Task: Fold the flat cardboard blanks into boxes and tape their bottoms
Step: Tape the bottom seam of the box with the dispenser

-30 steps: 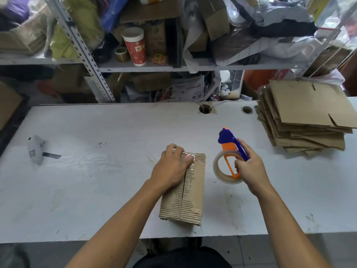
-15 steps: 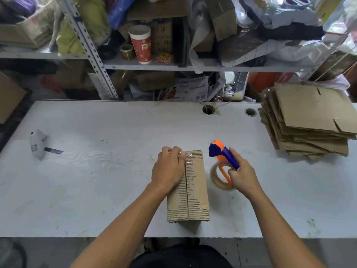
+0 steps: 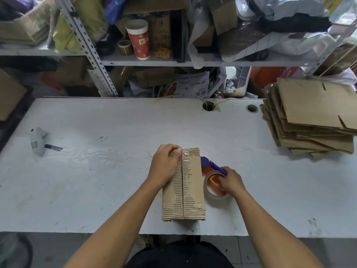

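Observation:
A folded cardboard box (image 3: pixel 190 186) stands on the white table (image 3: pixel 116 171) near the front edge, its taped bottom seam facing up. My left hand (image 3: pixel 165 167) grips the box's far left corner, the thumb lying on the clear tape at the seam's far end. Right of the box lies an orange and blue tape dispenser (image 3: pixel 213 179) with a clear tape roll, low on the table. My right hand (image 3: pixel 230 181) holds its handle. A stack of flat cardboard blanks (image 3: pixel 313 117) lies at the table's right end.
A small white cutter (image 3: pixel 39 141) with a dark blade lies at the table's left. Two cable holes (image 3: pixel 208 106) sit near the back edge. Cluttered metal shelves (image 3: pixel 173 60) with a red paper cup (image 3: pixel 139 38) rise behind the table.
My right hand has lowered the tape dispenser from above the table down beside the box. The box has turned square to the table edge. My left hand stayed on its far corner.

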